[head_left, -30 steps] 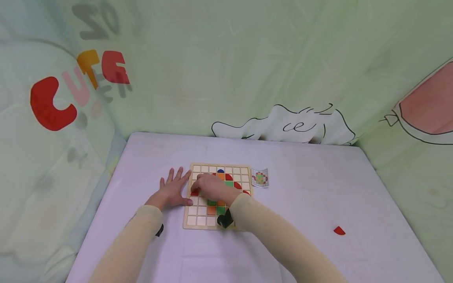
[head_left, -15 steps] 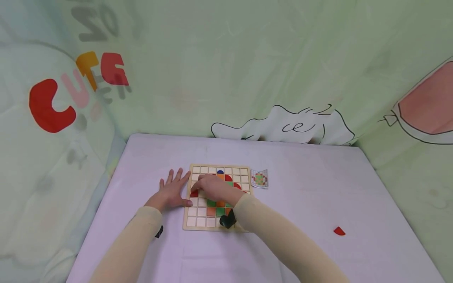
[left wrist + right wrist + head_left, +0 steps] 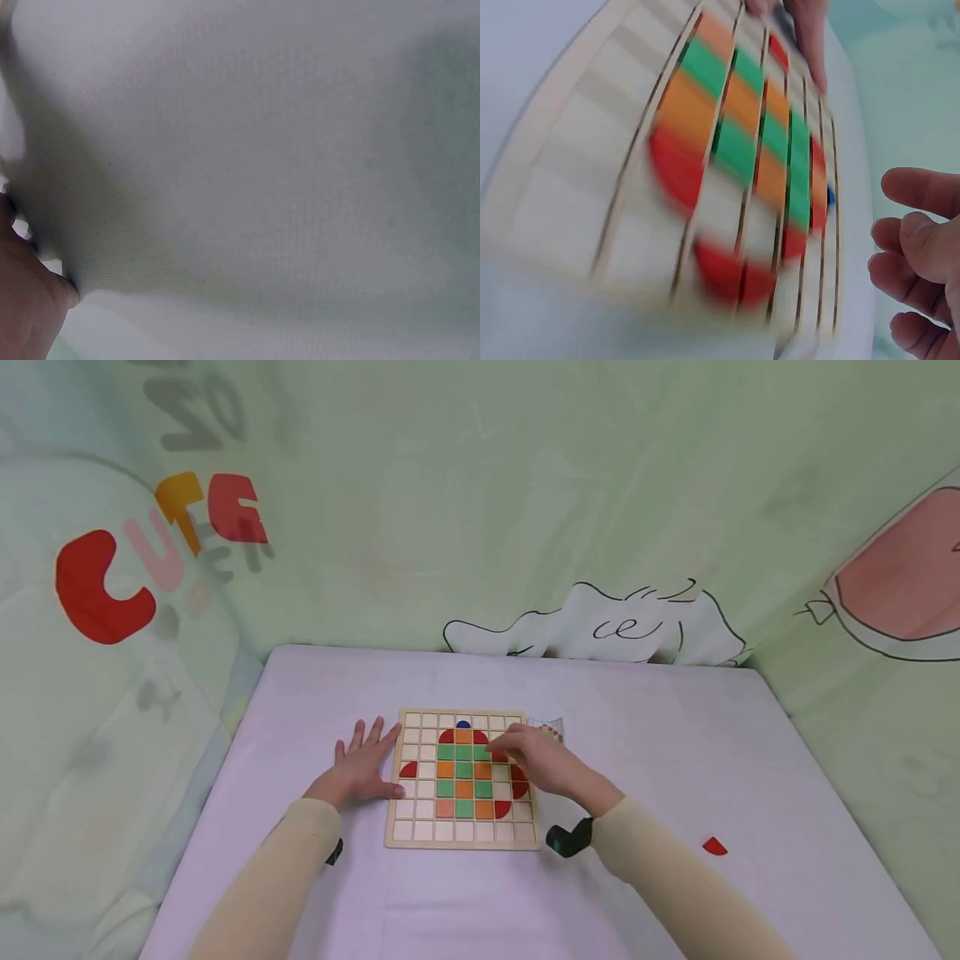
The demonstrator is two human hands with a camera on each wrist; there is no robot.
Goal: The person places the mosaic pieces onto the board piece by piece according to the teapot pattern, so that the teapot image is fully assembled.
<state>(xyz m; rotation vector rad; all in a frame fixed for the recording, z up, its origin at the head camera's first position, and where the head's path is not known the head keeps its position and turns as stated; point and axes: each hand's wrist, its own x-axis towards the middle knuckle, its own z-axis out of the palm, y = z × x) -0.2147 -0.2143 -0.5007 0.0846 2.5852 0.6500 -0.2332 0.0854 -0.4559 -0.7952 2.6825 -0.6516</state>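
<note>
A wooden grid board (image 3: 462, 846) lies on the table, with green and orange square tiles in its middle columns. Red rounded pieces (image 3: 519, 781) sit along its right side, and one red quarter-circle piece (image 3: 408, 770) is in the left column. At the top is a blue piece (image 3: 462, 724). My left hand (image 3: 358, 774) rests spread at the board's left edge, the thumb touching the frame. Over the upper right of the board hovers my right hand (image 3: 546, 760); in the right wrist view its fingers (image 3: 911, 274) are loosely bent, holding nothing.
Partly behind the right hand, a small printed pattern card (image 3: 555, 727) lies beside the board. Another red quarter-circle piece (image 3: 715, 846) lies alone on the table to the right. Printed cloth walls (image 3: 375, 527) stand behind and at both sides. Pale cloth fills most of the left wrist view.
My right hand has left the red quarter-circle piece in the left column and moved rightward across the board, uncovering the tiles. The left hand has stayed in place.
</note>
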